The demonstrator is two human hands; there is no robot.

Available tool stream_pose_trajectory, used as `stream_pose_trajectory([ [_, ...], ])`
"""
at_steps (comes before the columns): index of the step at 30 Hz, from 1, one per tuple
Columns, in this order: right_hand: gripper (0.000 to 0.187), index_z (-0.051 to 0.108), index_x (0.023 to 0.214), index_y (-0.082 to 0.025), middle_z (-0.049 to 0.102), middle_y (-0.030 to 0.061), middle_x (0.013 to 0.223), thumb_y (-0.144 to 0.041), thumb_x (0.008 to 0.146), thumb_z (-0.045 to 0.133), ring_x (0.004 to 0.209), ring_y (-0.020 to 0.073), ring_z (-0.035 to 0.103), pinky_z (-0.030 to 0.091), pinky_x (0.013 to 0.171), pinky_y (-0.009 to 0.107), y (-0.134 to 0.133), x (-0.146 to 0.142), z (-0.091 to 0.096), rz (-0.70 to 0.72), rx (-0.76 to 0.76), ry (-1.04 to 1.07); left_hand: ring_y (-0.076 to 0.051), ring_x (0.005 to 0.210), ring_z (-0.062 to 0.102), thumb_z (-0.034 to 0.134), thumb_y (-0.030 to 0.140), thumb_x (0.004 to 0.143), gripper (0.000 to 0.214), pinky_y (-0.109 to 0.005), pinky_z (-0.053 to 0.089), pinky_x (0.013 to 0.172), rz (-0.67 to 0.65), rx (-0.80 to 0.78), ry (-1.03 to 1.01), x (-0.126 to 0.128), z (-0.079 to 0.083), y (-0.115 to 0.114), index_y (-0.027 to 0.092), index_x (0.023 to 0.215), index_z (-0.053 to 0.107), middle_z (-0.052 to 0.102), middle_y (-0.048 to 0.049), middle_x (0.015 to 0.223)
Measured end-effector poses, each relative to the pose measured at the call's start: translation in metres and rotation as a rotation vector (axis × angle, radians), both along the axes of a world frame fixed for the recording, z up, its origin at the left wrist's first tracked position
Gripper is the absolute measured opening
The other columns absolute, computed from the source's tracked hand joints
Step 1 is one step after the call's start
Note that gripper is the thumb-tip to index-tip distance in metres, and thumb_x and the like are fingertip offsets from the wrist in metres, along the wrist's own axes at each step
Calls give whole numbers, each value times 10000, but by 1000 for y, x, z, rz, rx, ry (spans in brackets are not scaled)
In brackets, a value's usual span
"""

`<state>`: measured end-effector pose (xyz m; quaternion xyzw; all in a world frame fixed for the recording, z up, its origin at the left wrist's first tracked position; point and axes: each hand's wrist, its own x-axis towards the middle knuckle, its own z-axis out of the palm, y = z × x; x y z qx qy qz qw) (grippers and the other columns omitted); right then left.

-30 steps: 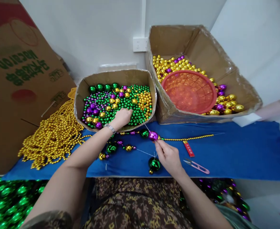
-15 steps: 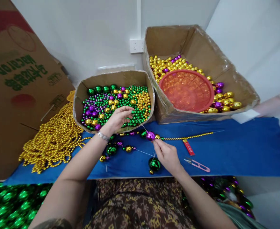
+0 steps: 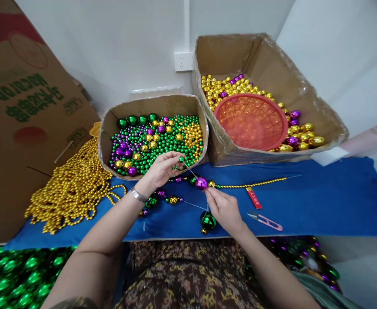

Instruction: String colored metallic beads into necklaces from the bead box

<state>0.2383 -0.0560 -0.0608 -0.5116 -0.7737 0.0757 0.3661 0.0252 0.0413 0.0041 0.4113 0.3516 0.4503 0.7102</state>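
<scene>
My left hand point(image 3: 167, 168), a band on its wrist, pinches a small green bead point(image 3: 181, 159) over the front rim of the bead box. A thin straight needle or thread point(image 3: 190, 170) runs from that bead down to a large shiny purple bead point(image 3: 201, 183). My right hand point(image 3: 224, 207) is closed on the lower right side of the purple bead; its fingertips partly hide what they grip. Below hangs or lies a large green ball point(image 3: 208, 220) with a small gold bead under it. A strung bead strand point(image 3: 173, 200) lies on the blue cloth, partly behind my left hand.
The bead box point(image 3: 102, 146) holds green, purple and gold beads. To its right, a larger carton point(image 3: 236, 158) holds gold balls and a red basket point(image 3: 251, 124). Gold bead strands point(image 3: 69, 189) pile up at left. Pink thread snips point(image 3: 267, 221) and a red packet point(image 3: 254, 199) lie at right.
My left hand has moved slightly down and right, bringing the green bead to the upper end of the thin line. My right hand and the purple bead have shifted slightly left.
</scene>
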Motion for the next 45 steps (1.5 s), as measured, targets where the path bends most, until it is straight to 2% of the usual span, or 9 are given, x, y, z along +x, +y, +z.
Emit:
stream_pose_trajectory([
  [8, 297, 675, 924, -177, 728, 54, 757, -255, 992, 396, 648, 133, 675, 470, 645, 205, 3, 3, -6, -38, 36, -31, -99, 616, 544, 738, 273, 736, 163, -217, 416, 527, -29, 164, 267, 6, -1, 4, 183, 868, 704, 625, -19, 761],
  [12, 301, 657, 898, -180, 721, 47, 738, -260, 997, 385, 639, 135, 672, 454, 619, 208, 5, 7, -4, -75, 22, -10, -182, 799, 593, 672, 316, 801, 219, -284, 461, 702, 76, 477, 666, 11, -1, 47, 178, 967, 703, 656, -72, 882],
  [15, 294, 638, 865, -181, 708, 34, 720, -253, 998, 386, 622, 128, 662, 438, 607, 207, 6, 7, -4, -77, -3, 1, -305, 1087, 522, 656, 218, 797, 385, -387, 424, 898, 202, 727, 1207, 16, -6, 89, 160, 1177, 633, 613, -149, 1131],
  [20, 290, 636, 869, -179, 716, 39, 748, -243, 998, 384, 657, 137, 680, 449, 626, 210, 7, 7, -7, -71, -2, 10, -386, 1200, 419, 552, 139, 828, 372, -473, 380, 940, 86, 782, 1618, 22, -16, 124, 123, 1196, 610, 566, -205, 1187],
  [23, 287, 645, 886, -175, 718, 43, 757, -246, 997, 390, 663, 143, 684, 459, 634, 213, 7, 10, -8, -75, -1, 17, -319, 1105, 505, 563, 169, 830, 358, -419, 402, 945, 93, 771, 1500, 18, -16, 116, 122, 1179, 624, 581, -169, 1116],
  [28, 292, 664, 936, -169, 734, 59, 800, -261, 998, 393, 700, 152, 693, 483, 671, 219, 8, 13, -8, -62, 6, 15, -228, 1030, 578, 692, 232, 765, 428, -351, 445, 938, -11, 735, 820, 0, -6, 67, 188, 1186, 626, 616, -100, 1120],
  [31, 298, 673, 982, -173, 749, 68, 868, -268, 1000, 391, 751, 153, 703, 499, 711, 216, 8, 11, -8, -40, 19, 4, -198, 1023, 593, 729, 251, 742, 421, -326, 482, 896, -65, 661, 613, -10, 1, 37, 189, 1133, 584, 623, -91, 1146],
  [36, 306, 684, 979, -185, 753, 68, 873, -270, 1001, 391, 748, 151, 703, 505, 716, 218, 6, 7, -6, -26, 34, -24, -169, 962, 617, 729, 273, 755, 396, -291, 527, 805, -135, 595, 570, -20, 3, 12, 174, 1095, 552, 623, -99, 1175],
  [45, 288, 694, 945, -190, 747, 54, 823, -241, 990, 414, 675, 139, 679, 458, 632, 213, 4, 12, -4, -61, 139, -187, -177, 1010, 608, 708, 301, 786, 429, -281, 518, 826, -174, 643, 680, -30, 5, 6, 186, 1187, 609, 632, -89, 1154],
])
